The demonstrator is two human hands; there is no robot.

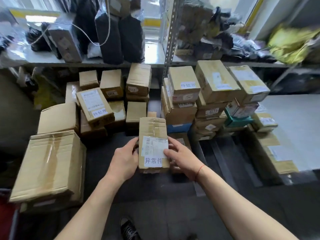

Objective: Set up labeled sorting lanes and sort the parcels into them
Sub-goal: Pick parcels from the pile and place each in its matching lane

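Both hands clamping small parcel [153,144] – left hand [123,161] gripping its left edge, right hand [181,159] on right edge, thumb on shipping label. White slip on it is reading 异常件.

Parcel hovering over dark floor, between stacks.

Further – sorting looking partly done: two boxes [96,105] [184,84] carrying 待处理 slips; many boxes remaining unsorted.
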